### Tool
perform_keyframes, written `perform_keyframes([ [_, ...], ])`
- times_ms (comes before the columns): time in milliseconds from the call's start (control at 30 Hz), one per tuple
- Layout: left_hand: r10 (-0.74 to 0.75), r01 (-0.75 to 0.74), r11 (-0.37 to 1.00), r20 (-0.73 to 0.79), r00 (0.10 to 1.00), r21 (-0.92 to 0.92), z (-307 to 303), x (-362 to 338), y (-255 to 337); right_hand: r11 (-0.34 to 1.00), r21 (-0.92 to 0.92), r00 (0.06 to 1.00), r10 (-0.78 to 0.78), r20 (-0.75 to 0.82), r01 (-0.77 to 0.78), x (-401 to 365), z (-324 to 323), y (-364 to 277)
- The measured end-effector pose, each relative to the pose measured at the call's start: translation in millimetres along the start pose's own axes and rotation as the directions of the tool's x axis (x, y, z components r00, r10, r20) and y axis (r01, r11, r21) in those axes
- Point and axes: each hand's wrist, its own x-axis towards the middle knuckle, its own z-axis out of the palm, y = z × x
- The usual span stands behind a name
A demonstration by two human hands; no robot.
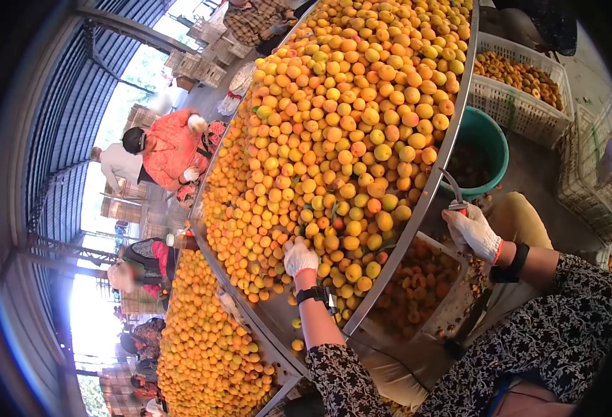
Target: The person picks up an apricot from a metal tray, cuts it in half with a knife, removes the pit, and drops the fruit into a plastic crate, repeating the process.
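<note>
A large heap of orange-yellow apricots (334, 139) fills the metal-rimmed table in front of me. My left hand (300, 258), in a white glove, reaches into the near part of the heap. Its fingertips are down among the fruit, so whether they grip an apricot cannot be seen. Near the table's right rim, my right hand (473, 233), also gloved, is closed around a small curved knife (453, 186) with a red handle. The blade points up and away, over the rim. Below the rim, between my arms, sits a crate of apricot pieces (417, 285).
A green bucket (483, 156) stands beside the table, with a white crate of apricot halves (521, 76) beyond it. Stacked crates (591, 167) are at the right. Another apricot heap (205, 340) lies left. A person in orange (170, 153) sits across the table.
</note>
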Motion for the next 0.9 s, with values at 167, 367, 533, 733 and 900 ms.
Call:
perform_keyframes([
  [167,0.011,-0.054,0.963,-0.159,0.987,-0.265,-20.5,-21.1,-2.4,0.999,-0.046,1.000,0.008,0.010,-0.008,0.0,-1.0,1.2],
  [367,-0.015,-0.037,-0.182,-0.035,0.999,-0.983,-65.1,-116.0,17.4,0.878,-0.476,0.977,0.057,0.204,0.048,-18.9,8.7,4.7],
  [533,0.116,0.014,-0.785,-0.124,0.985,-0.619,-92.3,-224.2,70.8,0.898,-0.278,0.832,-0.151,0.534,0.341,-70.0,25.9,-2.6],
  [733,-0.013,-0.210,-0.575,-0.248,0.969,-0.791,-105.2,-318.4,122.2,0.729,-0.354,0.717,-0.264,0.646,0.587,-142.2,22.7,-18.4],
  [900,0.013,-0.196,-0.556,-0.244,0.970,-0.808,-98.5,-340.0,141.8,0.627,-0.448,0.725,-0.290,0.625,0.637,-159.1,11.1,-7.4],
])
